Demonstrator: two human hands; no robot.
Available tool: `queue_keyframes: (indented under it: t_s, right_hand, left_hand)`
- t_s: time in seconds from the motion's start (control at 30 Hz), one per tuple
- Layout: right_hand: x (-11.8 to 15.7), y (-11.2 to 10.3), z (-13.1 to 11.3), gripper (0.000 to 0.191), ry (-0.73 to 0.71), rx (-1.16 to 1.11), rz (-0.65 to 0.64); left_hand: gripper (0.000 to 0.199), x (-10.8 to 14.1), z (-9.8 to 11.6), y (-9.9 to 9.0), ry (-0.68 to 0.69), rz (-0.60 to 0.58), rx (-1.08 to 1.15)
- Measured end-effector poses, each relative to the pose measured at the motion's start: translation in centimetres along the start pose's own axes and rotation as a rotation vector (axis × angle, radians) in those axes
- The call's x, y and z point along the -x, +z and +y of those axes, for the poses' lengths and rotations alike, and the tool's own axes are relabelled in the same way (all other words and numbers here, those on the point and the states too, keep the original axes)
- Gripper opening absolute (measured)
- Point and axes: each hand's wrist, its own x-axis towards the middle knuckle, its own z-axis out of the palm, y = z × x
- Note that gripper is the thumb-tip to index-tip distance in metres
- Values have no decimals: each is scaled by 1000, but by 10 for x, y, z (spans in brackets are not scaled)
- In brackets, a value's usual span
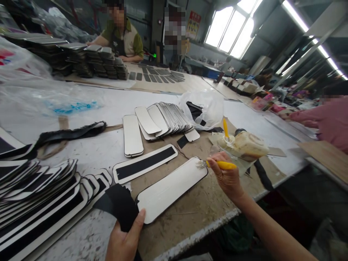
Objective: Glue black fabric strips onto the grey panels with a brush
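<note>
Right hand [226, 175] is gripping yellow brush [227, 165], fingers curled tight; brush is touching white board [172, 190] at two-o'clock end. Board is lying nine o'clock from those fingers, two o'clock from left hand [125, 237], which is pinching black strips [121, 203], thumb touching board.

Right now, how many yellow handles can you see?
2. One yellow handle is in the right hand, its bristles at a white panel; the other yellow handle sticks up at the pale container. More could be hidden.
</note>
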Motion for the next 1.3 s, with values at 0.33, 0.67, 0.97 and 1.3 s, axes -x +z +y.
queue_keyframes:
  t_s: [0.33, 0.67, 0.97, 1.3]
  right_hand:
    - [16, 5, -20, 8, -180, 25, -91]
    - [37, 10, -54, 15, -287, -95, -70]
    - [51, 31, -77, 17, -10, -477, -268]
    - [46, 65, -93, 28, 557, -823, -242]
  left_hand:
    - [47, 2, 2, 3, 10, 30, 19]
    - [51, 2, -1, 1, -3, -56, 53]
    - [51, 9, 10, 2, 9, -54, 146]
    - [48, 12, 9, 3, 58, -80, 143]
